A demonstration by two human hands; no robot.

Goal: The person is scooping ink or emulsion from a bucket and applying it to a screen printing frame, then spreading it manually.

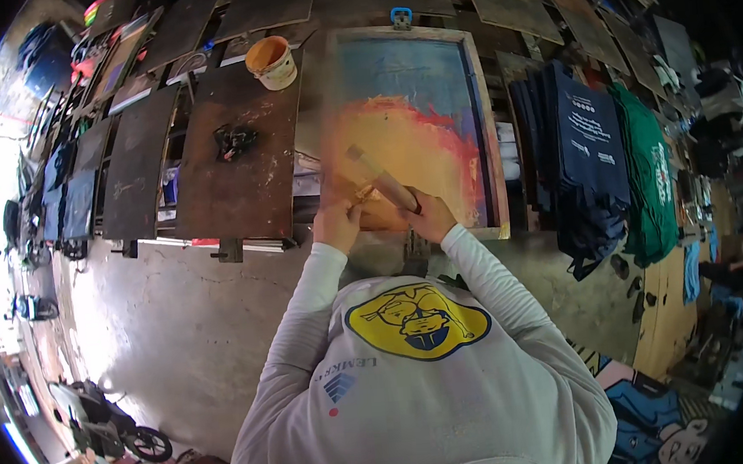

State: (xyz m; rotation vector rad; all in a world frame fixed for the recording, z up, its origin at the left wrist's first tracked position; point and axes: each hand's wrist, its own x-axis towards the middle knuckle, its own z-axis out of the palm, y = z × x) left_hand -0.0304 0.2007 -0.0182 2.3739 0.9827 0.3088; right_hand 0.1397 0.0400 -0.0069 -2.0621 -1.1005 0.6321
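A framed printing screen [403, 81], stained blue, red and yellow, lies in front of me, its left side blurred. My right hand [427, 217] grips a long pale bar-shaped tool [371, 167], likely a squeegee, slanting up-left over the yellow area. My left hand [336, 224] is curled at the screen's lower left, beside the tool; what exactly its fingers hold is unclear. A blue-handled clamp [401, 17] sits at the screen's far edge.
A white bucket [270, 76] with orange inside and a dark crumpled lump [233, 141] rest on brown boards [221, 200] to the left. Stacks of navy [586, 180] and green fabric [649, 210] hang at the right. Concrete floor [178, 326] and a two-wheeled vehicle [99, 428] show below.
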